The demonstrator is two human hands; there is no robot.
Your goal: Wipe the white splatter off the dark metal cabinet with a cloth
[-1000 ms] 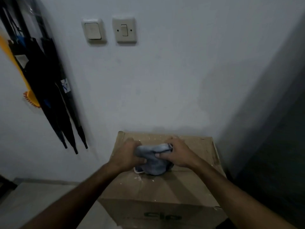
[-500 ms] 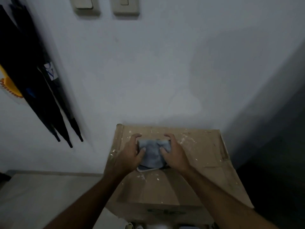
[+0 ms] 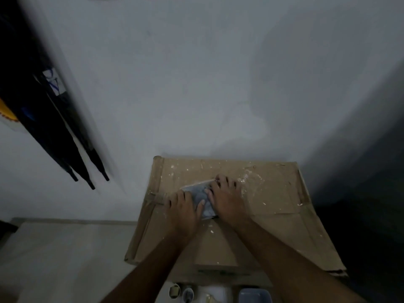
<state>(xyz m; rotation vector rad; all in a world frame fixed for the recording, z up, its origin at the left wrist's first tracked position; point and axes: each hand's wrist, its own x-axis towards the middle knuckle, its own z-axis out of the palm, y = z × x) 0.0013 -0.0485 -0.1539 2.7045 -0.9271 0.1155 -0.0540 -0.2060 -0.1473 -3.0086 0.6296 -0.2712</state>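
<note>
Blue-grey cloth [image 3: 200, 196] flat on cardboard sheet [image 3: 273, 200], near its centre, w/ white splatter [image 3: 251, 178] right of cloth. Pinned between both hands: left hand [image 3: 183, 209] on cloth's left edge, right hand [image 3: 226, 197] on right edge, fingers spread flat, pressing, not curled.

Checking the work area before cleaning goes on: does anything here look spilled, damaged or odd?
Yes. White splatter dots the brown cardboard sheet, whose edges look creased and torn. Both hands, left hand and right hand, press a folded grey-blue cloth flat on it.
</note>
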